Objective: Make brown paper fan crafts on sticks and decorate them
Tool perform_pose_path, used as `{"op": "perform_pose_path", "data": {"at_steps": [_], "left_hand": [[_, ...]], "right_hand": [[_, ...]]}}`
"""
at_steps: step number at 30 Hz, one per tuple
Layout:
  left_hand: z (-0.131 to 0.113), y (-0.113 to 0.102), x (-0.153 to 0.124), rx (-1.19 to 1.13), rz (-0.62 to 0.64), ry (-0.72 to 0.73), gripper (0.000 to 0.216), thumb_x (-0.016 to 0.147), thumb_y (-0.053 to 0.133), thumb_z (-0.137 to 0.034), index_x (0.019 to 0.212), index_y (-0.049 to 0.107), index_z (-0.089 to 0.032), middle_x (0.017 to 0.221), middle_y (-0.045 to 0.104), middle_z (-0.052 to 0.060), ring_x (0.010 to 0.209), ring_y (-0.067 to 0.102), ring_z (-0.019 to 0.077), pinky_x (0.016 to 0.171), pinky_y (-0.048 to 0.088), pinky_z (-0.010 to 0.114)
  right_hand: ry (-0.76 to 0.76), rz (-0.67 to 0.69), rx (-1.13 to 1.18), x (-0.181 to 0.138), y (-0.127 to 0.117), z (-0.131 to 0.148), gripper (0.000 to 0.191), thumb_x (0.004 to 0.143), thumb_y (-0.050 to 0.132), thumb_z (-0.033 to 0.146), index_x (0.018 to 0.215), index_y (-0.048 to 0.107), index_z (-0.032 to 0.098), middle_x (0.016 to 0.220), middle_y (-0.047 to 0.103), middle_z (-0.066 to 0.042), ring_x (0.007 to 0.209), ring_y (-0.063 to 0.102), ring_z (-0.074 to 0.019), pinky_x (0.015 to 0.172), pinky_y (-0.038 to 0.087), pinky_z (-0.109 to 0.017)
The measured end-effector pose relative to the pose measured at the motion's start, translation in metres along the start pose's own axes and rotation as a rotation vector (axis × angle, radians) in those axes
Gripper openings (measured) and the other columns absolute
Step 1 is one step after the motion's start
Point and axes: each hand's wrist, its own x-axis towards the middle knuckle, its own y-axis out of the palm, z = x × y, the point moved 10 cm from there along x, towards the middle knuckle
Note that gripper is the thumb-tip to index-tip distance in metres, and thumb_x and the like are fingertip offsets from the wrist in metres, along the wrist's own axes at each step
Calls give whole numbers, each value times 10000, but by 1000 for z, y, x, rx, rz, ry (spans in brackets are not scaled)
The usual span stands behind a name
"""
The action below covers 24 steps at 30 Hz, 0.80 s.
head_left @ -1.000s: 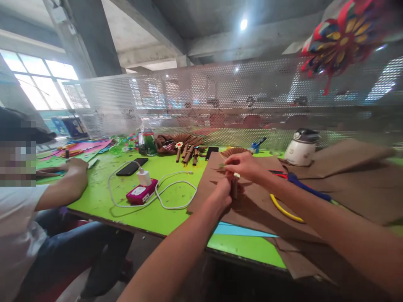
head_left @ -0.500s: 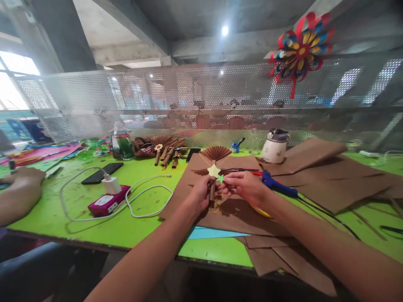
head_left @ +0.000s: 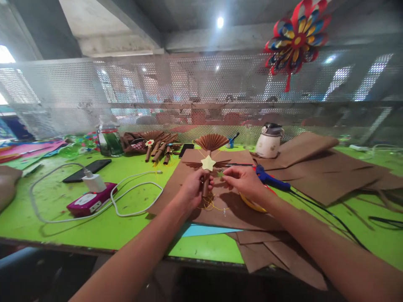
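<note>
My left hand (head_left: pixel 195 186) is wrapped round the rolled-paper handle of a brown paper craft (head_left: pixel 211 142), held upright above the brown paper. Pleated fans spread from its top and sides, and a pale yellow star (head_left: pixel 208 163) sits at its middle. Yellow string (head_left: pixel 208 203) hangs below the handle. Between thumb and fingers, my right hand (head_left: pixel 241 180) pinches a small green star (head_left: pixel 220 174), just to the right of the handle and apart from the yellow star. Under both hands lies a brown paper sheet (head_left: pixel 176 191).
A blue glue gun (head_left: pixel 272 179) with a black cord lies right of my hand, by yellow-handled scissors (head_left: pixel 252 204). Left are a purple power adapter (head_left: pixel 91 200), a white cable and a phone (head_left: pixel 87 170). Behind stand a jug (head_left: pixel 268 140) and several paper rolls (head_left: pixel 160 149). Another person's arm (head_left: pixel 8 184) rests far left.
My right hand has drawn the green star slightly away from the handle, and the star has tilted. The whole view has shifted a little, with things sliding left.
</note>
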Motion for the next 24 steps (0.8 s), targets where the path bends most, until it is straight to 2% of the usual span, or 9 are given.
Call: {"op": "perform_pose_path", "data": {"at_steps": [5, 8, 12, 16, 19, 24], "left_hand": [[17, 6, -6, 46, -2, -125, 100, 685, 527, -240, 659, 519, -145, 534, 527, 12, 431, 489, 96, 420, 398, 200], [18, 10, -7, 95, 8, -101, 97, 678, 519, -237, 645, 510, -146, 539, 520, 7, 423, 472, 88, 416, 388, 199], [17, 15, -6, 150, 50, -45, 89, 675, 520, -224, 653, 517, -138, 580, 533, 7, 434, 474, 79, 428, 391, 196], [18, 17, -6, 133, 80, -21, 89, 686, 530, -224, 669, 525, -136, 591, 544, 9, 448, 490, 80, 436, 390, 187], [22, 18, -6, 122, 96, -43, 124, 695, 536, -252, 667, 537, -132, 595, 550, 15, 436, 484, 84, 422, 390, 194], [19, 19, -4, 99, 110, 2, 78, 687, 529, -195, 658, 547, -125, 605, 556, 21, 461, 497, 77, 441, 399, 175]], "right_hand": [[-443, -216, -500, -10, -22, 53, 133, 807, 535, 215, 834, 654, 163, 746, 667, -58, 663, 591, -161, 626, 445, -269], [-591, -276, -687, -17, -23, 68, 179, 850, 468, 171, 866, 646, 156, 796, 654, -76, 744, 584, -174, 688, 438, -281], [-705, -228, -836, -18, -9, 67, 245, 861, 418, 112, 966, 636, 150, 861, 639, -85, 820, 566, -177, 741, 435, -283], [-790, -221, -903, -21, 4, 65, 268, 870, 408, 111, 1030, 623, 129, 867, 630, -97, 826, 549, -182, 728, 439, -290], [-803, -241, -924, -22, 7, 63, 278, 873, 410, 115, 1061, 615, 125, 885, 628, -106, 844, 538, -193, 735, 443, -307], [-807, -260, -928, -22, 7, 60, 285, 866, 419, 105, 1070, 617, 128, 886, 625, -101, 847, 531, -202, 751, 446, -324]]}}
